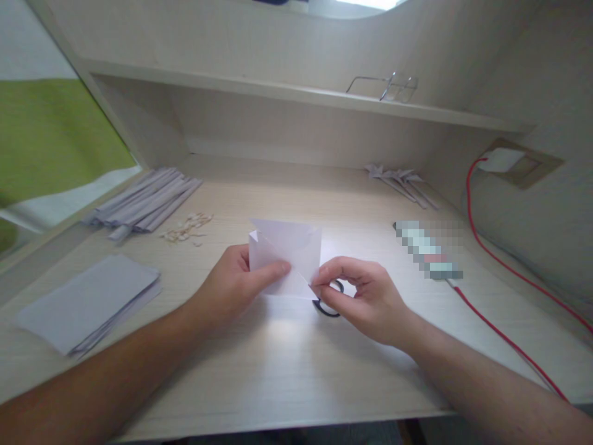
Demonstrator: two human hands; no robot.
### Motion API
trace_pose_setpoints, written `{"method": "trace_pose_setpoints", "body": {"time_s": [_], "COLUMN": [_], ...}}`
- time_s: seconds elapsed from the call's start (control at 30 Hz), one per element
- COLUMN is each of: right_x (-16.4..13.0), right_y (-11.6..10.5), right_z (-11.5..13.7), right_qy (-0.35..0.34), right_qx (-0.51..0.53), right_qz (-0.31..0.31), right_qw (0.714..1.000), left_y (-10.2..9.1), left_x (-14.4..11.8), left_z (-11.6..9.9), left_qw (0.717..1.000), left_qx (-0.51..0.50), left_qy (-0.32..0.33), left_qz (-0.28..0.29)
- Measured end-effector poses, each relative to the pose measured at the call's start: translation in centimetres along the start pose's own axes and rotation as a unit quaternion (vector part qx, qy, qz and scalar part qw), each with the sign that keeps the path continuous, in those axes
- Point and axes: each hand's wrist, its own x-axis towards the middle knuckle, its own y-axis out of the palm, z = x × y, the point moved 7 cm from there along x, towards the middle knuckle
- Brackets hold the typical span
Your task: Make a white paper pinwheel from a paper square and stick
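A white square of paper [296,247] with slits running in from its corners is held up above the desk in the middle. My left hand [241,278] is closed on its left side, thumb lying across the front. At the lower right corner, thumb and fingers of my right hand [361,296] pinch the paper's edge. Black handle loops, apparently of scissors [330,312], show just behind and below my right hand; the rest is hidden by the paper and fingers.
Rolled paper sticks [148,201], small pale bits [188,227] and a stack of paper [90,303] lie left. Paper pinwheels [398,179] rest at the back right. A phone [426,250] with a red cable [504,340] lies right. A wire stand [401,88] sits on the shelf [287,89].
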Motion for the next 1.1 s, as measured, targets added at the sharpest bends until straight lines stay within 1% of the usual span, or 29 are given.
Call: {"method": "trace_pose_setpoints", "body": {"time_s": [0.43,0.67,0.9,1.1], "right_x": [0.05,-0.06,0.07,0.14], "right_y": [0.02,0.07,0.08,0.13], "right_z": [-0.13,-0.34,-0.17,-0.06], "right_qy": [0.016,0.035,0.019,0.01], "right_qx": [-0.029,-0.006,0.031,0.023], "right_qz": [0.0,0.006,0.002,0.016], "right_qw": [0.999,0.999,0.999,1.0], "left_y": [0.01,0.01,0.31,0.11], "left_x": [0.1,0.03,0.19,0.11], "left_z": [0.45,0.51,0.25,-0.08], "left_qw": [0.999,0.999,0.999,1.0], "left_qx": [0.049,0.031,0.017,0.011], "left_qy": [0.007,0.018,0.026,0.019], "left_qz": [0.006,0.011,0.025,0.005]}}
